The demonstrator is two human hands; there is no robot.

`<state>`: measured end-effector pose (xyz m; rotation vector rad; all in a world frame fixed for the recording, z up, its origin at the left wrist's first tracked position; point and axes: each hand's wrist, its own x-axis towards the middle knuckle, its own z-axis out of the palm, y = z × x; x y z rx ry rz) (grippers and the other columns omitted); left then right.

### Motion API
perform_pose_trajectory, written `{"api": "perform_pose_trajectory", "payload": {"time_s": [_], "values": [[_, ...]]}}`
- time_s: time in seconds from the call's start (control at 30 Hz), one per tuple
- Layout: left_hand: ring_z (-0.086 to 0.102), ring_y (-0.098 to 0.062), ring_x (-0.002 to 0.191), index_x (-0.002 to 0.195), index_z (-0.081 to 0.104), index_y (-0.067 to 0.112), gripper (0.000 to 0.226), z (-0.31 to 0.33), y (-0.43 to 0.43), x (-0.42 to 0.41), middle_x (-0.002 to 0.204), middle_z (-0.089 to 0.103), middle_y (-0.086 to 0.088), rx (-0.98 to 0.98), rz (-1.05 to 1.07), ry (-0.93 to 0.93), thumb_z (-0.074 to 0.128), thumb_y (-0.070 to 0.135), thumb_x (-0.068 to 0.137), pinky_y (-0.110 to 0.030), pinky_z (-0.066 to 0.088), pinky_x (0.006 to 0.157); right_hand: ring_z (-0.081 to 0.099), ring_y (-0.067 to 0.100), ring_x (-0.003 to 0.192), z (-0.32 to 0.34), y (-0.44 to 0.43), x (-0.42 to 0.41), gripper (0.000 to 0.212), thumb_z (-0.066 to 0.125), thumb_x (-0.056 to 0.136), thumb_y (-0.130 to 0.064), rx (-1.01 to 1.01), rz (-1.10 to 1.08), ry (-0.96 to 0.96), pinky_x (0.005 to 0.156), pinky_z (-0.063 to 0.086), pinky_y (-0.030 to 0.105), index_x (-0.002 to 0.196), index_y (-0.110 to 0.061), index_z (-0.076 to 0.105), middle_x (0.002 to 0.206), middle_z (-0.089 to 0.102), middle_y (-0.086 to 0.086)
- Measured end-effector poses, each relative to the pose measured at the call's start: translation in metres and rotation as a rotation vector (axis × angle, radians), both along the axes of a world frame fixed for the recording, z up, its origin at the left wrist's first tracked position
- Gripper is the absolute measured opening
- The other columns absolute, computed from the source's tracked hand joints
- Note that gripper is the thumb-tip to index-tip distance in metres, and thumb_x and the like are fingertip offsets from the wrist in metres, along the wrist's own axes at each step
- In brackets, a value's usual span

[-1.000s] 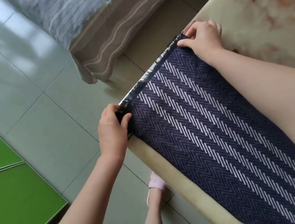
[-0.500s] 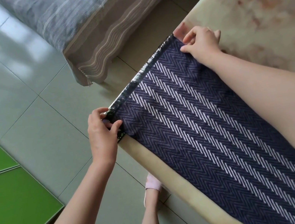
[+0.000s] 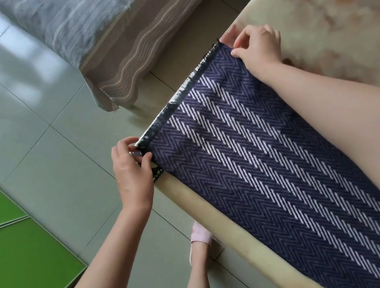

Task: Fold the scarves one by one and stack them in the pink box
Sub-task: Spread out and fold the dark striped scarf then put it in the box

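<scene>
A navy scarf (image 3: 249, 159) with white herringbone stripes lies flat along the marble table (image 3: 337, 6), its fringed end level with the table's left edge. My left hand (image 3: 132, 173) pinches the near corner of that end at the table's edge. My right hand (image 3: 259, 48) pinches the far corner, fingers curled on the cloth. My right forearm lies across the scarf. The pink box is not in view.
Beyond the table's corner stands a bed with a grey striped cover (image 3: 95, 34). Grey floor tiles (image 3: 29, 120) fill the left, with a green panel (image 3: 8, 249) at the lower left. My leg and a pink slipper (image 3: 200, 235) show below the table's edge.
Both hands kept their pinch on the two corners and drew the scarf end slightly tauter along the table's edge. The camera shifted a little.
</scene>
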<state>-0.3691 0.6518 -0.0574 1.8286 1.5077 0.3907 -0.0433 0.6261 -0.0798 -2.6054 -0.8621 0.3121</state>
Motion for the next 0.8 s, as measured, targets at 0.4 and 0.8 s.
{"api": "perform_pose_trajectory", "payload": {"time_s": [0.4, 0.8], "values": [[-0.004, -0.020, 0.146, 0.151, 0.015, 0.023, 0.060, -0.022, -0.043, 0.050, 0.159, 0.008, -0.003, 0.310, -1.016, 0.424, 0.038, 0.040, 0.098, -0.039, 0.001, 0.120, -0.004, 0.016, 0.147, -0.019, -0.110, -0.052, 0.071, 0.015, 0.092, -0.059, -0.240, 0.644, -0.056, 0.119, 0.001, 0.039, 0.153, -0.023, 0.007, 0.160, -0.002, 0.001], [-0.015, -0.021, 0.145, 0.152, 0.000, 0.022, 0.069, -0.028, -0.055, 0.058, 0.159, -0.006, -0.005, 0.355, -0.935, 0.608, 0.018, 0.057, 0.095, -0.044, -0.011, 0.117, 0.016, 0.027, 0.143, 0.003, -0.161, -0.037, 0.055, 0.039, 0.099, -0.041, -0.019, 0.166, 0.037, 0.116, 0.009, 0.042, 0.148, -0.016, 0.029, 0.157, 0.015, 0.008]]}}
